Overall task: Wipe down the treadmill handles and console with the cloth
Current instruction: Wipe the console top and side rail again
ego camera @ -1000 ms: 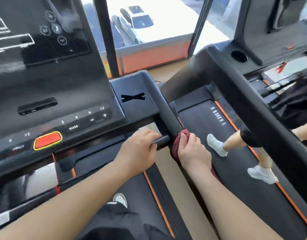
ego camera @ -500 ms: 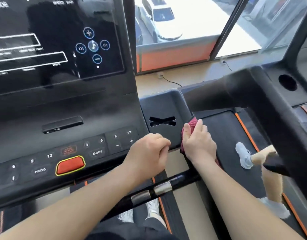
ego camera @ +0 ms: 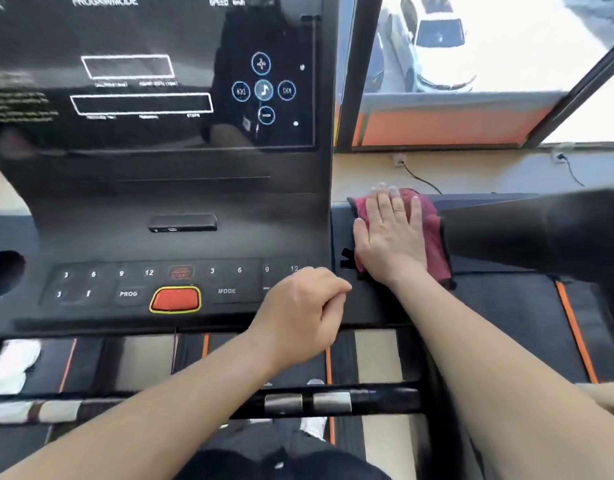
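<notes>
- Cloth is lying flat on the right-hand shelf of the console, just right of the display panel and touching the root of the right handle; its near corner is hanging over the shelf's front edge.
- Right hand is pressing the cloth down with the whole palm; the fingers are lying straight and close together, pointing away from the person, with the thumb standing out to the left; the fingertips at the far edge are blurred.
- Left hand is sitting at the lower right edge of the keypad, near the 9 and 12 keys; its fingers are curling in toward the palm with the thumb against the forefinger, and it is holding nothing that shows; whether it is touching the panel cannot be told.
- Step in hand, as judged: wiping the shelf beside the display; the display face, the keypad and the front bar with its metal plates appear to be waiting.
- Procedure for doing it well:
  - keeping the palm flat so that pressure is spreading across the cloth instead of bunching it;
  - drawing the strokes in overlapping passes from the far edge toward the near edge;
  - working the cloth over the cross-shaped slot, which the hand is partly covering and where dirt is likely collecting;
  - steering the left hand clear of the red button and the keys, since a stray press may be starting the machine.
</notes>
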